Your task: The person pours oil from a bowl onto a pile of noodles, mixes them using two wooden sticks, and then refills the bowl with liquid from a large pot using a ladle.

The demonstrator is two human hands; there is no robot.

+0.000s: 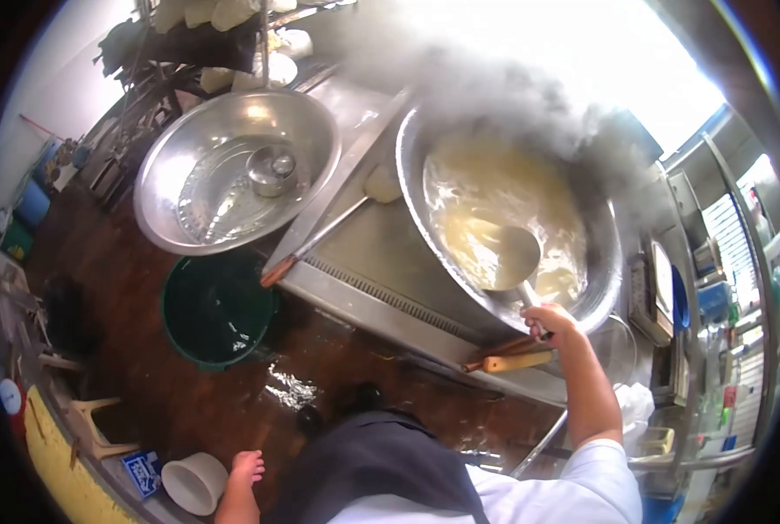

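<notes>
My right hand (551, 323) is wrapped around the handle of a large metal ladle (514, 259). The ladle's round bowl sits at the surface of the cloudy, yellowish liquid (481, 183) in a big metal pot (412, 205). Thick steam rises over the pot's far side and hides part of its rim. Low at the left, my left hand (248, 467) hangs away from the pot with its fingers loosely apart and nothing in them. Beside it stands a white bucket (194, 483).
A wide metal basin (158, 188) left of the pot holds clear liquid and a small metal pot (272, 170). Below it stands a green tub (219, 306). A wooden-handled tool (324, 234) lies across the steel counter (368, 262). Shelving (682, 210) lines the right. The brown floor (137, 349) looks wet.
</notes>
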